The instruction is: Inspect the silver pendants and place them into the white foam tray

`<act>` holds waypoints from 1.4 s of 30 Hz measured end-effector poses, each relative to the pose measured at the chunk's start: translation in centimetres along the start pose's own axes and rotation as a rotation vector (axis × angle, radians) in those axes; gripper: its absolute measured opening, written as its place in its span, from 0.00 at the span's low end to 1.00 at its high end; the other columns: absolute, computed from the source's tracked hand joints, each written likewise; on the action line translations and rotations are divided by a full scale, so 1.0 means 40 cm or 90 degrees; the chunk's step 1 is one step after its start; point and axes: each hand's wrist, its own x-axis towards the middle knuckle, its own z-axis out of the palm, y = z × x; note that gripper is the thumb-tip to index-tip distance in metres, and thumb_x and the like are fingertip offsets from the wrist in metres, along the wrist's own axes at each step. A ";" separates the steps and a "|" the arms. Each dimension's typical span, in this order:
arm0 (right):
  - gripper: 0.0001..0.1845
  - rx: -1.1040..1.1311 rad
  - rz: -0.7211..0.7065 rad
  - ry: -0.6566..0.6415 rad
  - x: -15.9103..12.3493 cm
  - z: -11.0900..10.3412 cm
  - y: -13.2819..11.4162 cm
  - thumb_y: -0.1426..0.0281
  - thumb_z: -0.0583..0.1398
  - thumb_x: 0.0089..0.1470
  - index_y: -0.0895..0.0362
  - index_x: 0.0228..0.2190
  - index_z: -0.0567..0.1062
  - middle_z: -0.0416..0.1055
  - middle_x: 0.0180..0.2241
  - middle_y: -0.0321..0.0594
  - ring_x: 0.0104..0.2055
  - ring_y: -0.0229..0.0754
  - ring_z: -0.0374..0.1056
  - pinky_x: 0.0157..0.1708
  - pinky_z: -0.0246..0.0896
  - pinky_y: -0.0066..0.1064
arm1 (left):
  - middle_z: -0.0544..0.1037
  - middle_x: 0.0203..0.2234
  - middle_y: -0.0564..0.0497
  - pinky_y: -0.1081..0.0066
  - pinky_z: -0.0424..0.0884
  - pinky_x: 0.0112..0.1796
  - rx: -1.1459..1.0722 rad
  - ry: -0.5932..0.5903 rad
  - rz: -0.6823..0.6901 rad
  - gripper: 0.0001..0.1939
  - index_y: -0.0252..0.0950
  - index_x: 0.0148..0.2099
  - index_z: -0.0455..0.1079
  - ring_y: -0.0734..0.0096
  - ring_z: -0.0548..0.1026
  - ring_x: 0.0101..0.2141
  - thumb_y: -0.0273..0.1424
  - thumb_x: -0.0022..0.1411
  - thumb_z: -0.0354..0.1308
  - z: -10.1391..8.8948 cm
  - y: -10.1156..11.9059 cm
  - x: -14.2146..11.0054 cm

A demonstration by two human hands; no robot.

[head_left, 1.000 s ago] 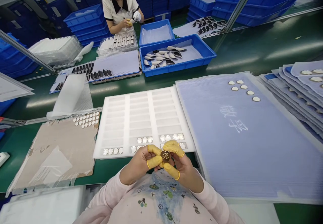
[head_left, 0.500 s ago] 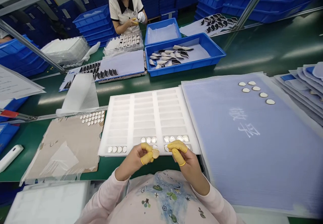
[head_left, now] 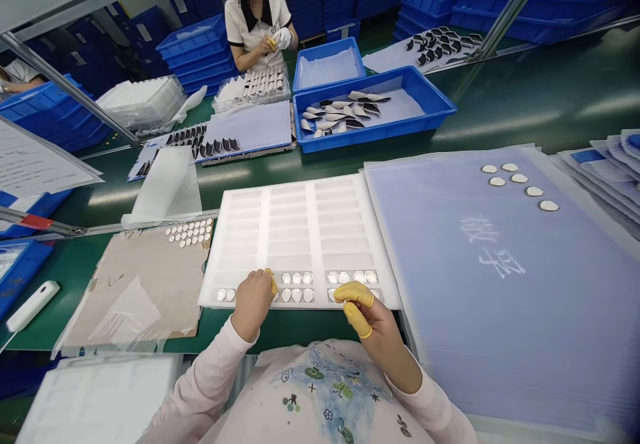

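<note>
My left hand [head_left: 255,295], its fingertips in yellow finger cots, rests on the bottom row of a white foam tray [head_left: 300,231] with the fingers pressed down between the silver-faced discs [head_left: 297,295]. Whether it holds a disc is hidden behind the hand. My right hand [head_left: 363,311] hovers at the tray's front edge, close to the discs at the right end of the row. Its yellow-capped thumb and finger stand slightly apart with nothing visible between them. The upper rows of recesses show no discs.
A blue sheet [head_left: 500,311] with several pale discs lies to the right. Left of the tray, more discs sit on a cardboard sheet [head_left: 135,291]. Beyond, a co-worker [head_left: 257,24] in white gloves stands behind blue crates [head_left: 375,139] of curved pieces on the green bench.
The gold disc held between both hands is no longer visible. My hands have parted, the left one moving down onto the tray. More discs now show in the bottom row.
</note>
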 end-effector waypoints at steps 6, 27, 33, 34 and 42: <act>0.07 -0.009 0.016 -0.008 -0.010 -0.015 -0.022 0.63 0.58 0.64 0.48 0.40 0.77 0.73 0.34 0.40 0.35 0.43 0.70 0.35 0.69 0.35 | 0.78 0.35 0.42 0.68 0.65 0.33 0.063 -0.075 0.060 0.14 0.33 0.39 0.71 0.60 0.76 0.37 0.16 0.63 0.46 -0.024 0.006 0.023; 0.14 -0.863 0.301 0.143 0.385 -0.725 -0.046 0.71 0.55 0.66 0.62 0.49 0.74 0.73 0.52 0.53 0.53 0.52 0.70 0.52 0.65 0.46 | 0.81 0.38 0.48 0.69 0.72 0.41 -0.495 -0.162 0.534 0.10 0.36 0.41 0.75 0.67 0.77 0.38 0.31 0.66 0.52 -0.286 0.394 0.144; 0.17 -0.854 0.377 0.229 0.468 -0.772 0.043 0.62 0.60 0.64 0.59 0.51 0.73 0.71 0.52 0.46 0.50 0.48 0.71 0.50 0.69 0.47 | 0.82 0.37 0.47 0.70 0.74 0.40 -0.477 -0.144 0.593 0.10 0.34 0.42 0.75 0.68 0.79 0.37 0.25 0.64 0.52 -0.251 0.636 0.260; 0.18 -0.855 0.383 0.243 0.471 -0.770 0.056 0.62 0.60 0.64 0.59 0.51 0.72 0.71 0.53 0.46 0.51 0.48 0.71 0.50 0.69 0.47 | 0.82 0.38 0.46 0.69 0.74 0.41 -0.465 -0.129 0.596 0.11 0.34 0.42 0.75 0.68 0.78 0.38 0.24 0.64 0.52 -0.251 0.674 0.288; 0.18 -0.842 0.363 0.287 0.464 -0.769 0.107 0.61 0.57 0.66 0.59 0.50 0.71 0.70 0.52 0.46 0.49 0.48 0.70 0.49 0.66 0.45 | 0.77 0.50 0.40 0.63 0.69 0.55 -0.358 0.039 0.614 0.15 0.32 0.50 0.74 0.63 0.74 0.50 0.20 0.67 0.48 -0.269 0.970 0.528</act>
